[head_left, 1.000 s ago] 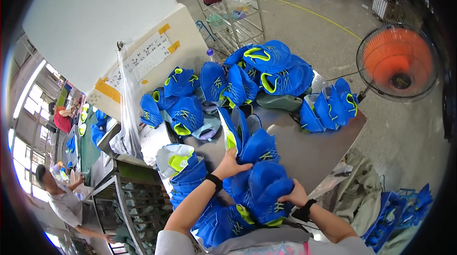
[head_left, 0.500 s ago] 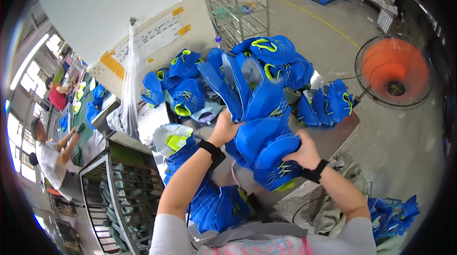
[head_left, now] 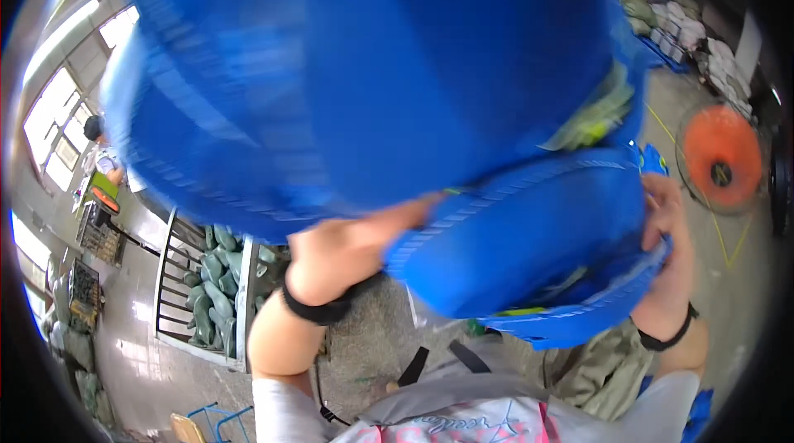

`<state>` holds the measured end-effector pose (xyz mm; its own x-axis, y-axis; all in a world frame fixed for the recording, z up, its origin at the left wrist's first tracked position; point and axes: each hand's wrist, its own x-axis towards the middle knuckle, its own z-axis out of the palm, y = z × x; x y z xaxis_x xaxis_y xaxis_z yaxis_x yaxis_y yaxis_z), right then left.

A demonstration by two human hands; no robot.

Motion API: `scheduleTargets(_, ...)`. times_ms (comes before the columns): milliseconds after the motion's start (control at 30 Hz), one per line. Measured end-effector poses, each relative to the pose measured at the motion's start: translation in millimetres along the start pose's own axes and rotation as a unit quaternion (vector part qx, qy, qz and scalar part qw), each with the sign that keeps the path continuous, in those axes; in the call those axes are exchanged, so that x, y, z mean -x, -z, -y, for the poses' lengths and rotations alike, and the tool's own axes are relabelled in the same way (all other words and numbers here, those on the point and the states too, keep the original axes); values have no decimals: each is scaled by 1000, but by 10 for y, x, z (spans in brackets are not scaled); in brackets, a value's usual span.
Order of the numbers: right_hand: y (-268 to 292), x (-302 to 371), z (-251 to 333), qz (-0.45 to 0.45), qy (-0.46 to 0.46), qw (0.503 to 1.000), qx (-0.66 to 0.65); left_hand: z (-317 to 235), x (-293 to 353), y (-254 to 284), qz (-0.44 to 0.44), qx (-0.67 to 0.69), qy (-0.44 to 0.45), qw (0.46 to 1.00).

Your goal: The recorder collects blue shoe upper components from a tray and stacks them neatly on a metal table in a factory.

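Note:
Blue shoe uppers with lime-green linings are raised very close, blurred, and fill the upper middle of the head view. My left hand, a black band at its wrist, is closed at their lower edge; part of its fingers goes behind the blue material. Just below them another blue shoe upper lies sideways, its stitched edge and a bit of lime lining showing. The fingers of my right hand are wrapped round the right end of that upper. The worktable is mostly hidden behind the uppers.
At left stands a metal-framed cage rack with dark green shoe lasts. An orange fan is at right, with piled sacks beyond it. Another person is at far left. A stool stands at lower left.
The shoe uppers have come up from over the table to close before the camera, both hands rising with them. The view has swung, so the table and its piles are mostly out of sight.

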<state>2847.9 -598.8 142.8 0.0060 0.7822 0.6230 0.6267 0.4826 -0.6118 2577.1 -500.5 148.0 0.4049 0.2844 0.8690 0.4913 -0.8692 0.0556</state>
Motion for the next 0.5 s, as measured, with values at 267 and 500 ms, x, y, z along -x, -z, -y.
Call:
scheduleTargets(267,-1469,-43,1509,133,199,966,-97,46,1306,2190,-235,113,346,901)
scheduleTargets(500,-2908,37,1924,161,247,919,-261,386,2255,3119,-242,-194,351,884)
